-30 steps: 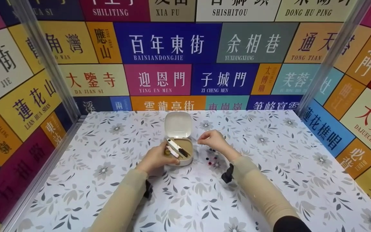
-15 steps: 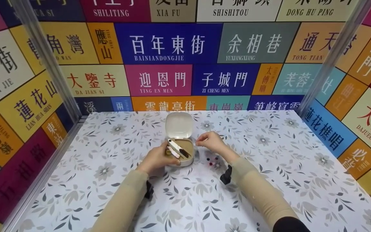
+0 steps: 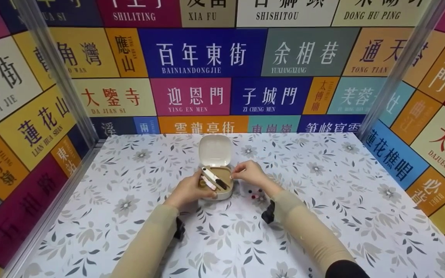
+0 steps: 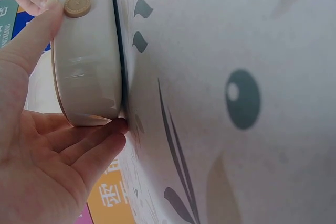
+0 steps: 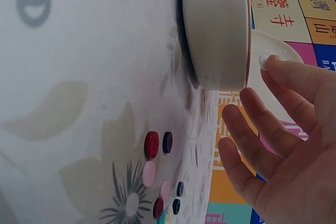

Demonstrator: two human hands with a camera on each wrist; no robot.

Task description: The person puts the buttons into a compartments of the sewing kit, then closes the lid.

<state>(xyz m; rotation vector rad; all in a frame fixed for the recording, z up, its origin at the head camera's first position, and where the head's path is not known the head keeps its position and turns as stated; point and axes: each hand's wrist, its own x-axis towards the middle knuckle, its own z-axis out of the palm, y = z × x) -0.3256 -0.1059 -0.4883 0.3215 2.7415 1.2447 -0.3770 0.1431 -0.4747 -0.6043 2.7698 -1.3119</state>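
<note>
A small cream box [image 3: 223, 194] stands on the table, its lid [image 3: 214, 150] raised at the back. My left hand [image 3: 187, 190] grips the box from the left, thumb at the front near a round tan knob [image 4: 77, 5] and fingers around the side. Inside lie a white stick-like tool with a black end [image 3: 214, 178] and a pinkish-white piece [image 3: 208, 183]. My right hand [image 3: 251, 173] is at the box's right rim. Between its thumb and forefinger it pinches a small white button [image 5: 263, 62], while the other fingers are loosely spread.
Several loose buttons lie on the table to the right of the box, among them a red button [image 5: 151, 145], a dark button [image 5: 167, 142] and a pink button [image 5: 149, 173]. The tabletop [image 3: 141, 239] has a leaf print. Sign-covered walls [image 3: 203, 52] enclose the back and sides.
My right hand has moved left and slightly down, from beside the box to its right rim. My left hand stays on the box.
</note>
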